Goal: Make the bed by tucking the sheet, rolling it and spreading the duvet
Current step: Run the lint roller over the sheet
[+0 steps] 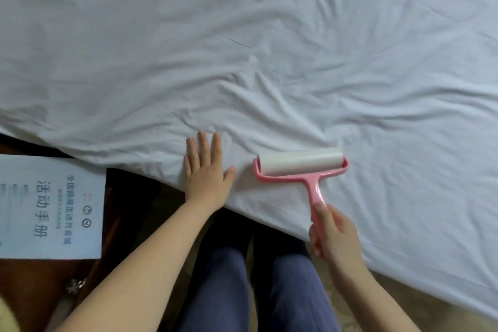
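A white, wrinkled sheet (269,48) covers the bed and fills most of the view. A pink lint roller (300,163) with a white sticky drum lies on the sheet near the bed's front edge. My right hand (334,234) grips the end of its pink handle. My left hand (206,172) presses flat on the sheet just left of the roller, fingers straight and spread. The duvet is not in view.
A white booklet (51,207) with printed characters lies on a dark brown bedside surface at the left. My legs in blue trousers (256,291) stand against the bed's edge. Beige floor (420,304) shows at the lower right.
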The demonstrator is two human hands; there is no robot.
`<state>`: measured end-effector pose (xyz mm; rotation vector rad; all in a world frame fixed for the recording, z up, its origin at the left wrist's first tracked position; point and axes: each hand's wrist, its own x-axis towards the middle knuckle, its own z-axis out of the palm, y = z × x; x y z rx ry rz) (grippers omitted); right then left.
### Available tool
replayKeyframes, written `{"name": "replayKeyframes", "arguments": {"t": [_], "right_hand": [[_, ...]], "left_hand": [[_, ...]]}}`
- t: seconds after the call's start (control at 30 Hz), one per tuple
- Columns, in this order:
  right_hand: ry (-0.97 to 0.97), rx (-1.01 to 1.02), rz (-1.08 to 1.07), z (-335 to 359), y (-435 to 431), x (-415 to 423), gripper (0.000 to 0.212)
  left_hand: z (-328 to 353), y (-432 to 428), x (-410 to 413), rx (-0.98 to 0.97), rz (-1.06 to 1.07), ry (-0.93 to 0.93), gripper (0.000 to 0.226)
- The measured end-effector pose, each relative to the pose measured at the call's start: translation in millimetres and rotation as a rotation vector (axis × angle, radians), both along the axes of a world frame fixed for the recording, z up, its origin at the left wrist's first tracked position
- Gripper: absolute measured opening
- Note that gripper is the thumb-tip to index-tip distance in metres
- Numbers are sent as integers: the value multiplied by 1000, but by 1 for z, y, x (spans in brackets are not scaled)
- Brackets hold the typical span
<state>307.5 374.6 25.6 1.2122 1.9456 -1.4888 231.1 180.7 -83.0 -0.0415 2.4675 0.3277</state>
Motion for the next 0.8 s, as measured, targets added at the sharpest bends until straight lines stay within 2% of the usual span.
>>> {"name": "replayKeyframes", "arguments": {"t": [0.1,0.2,0.4,0.53,0.67,0.8], "right_hand": [[-35,81,-112,5,21,4,35],[-144,-36,-254,-7,45,-17,45],[-119,-65,-220,-33,55,-104,64],[-84,-224,-267,-45,63,-142,66],[-89,-405,-230,-42,69,-119,69],[-179,-391,-154,-39,64,-50,74]], "left_hand": [[-2,10,-3,-56,-6,-24,81],[0,13,-10,-153,-93,-66,87],[11,30,-27,-314,-188,-194,106],[10,36,-28,-353,-186,-210,110],[11,36,-30,-357,-193,-212,110],[13,39,-31,-365,-187,-223,109]]}}
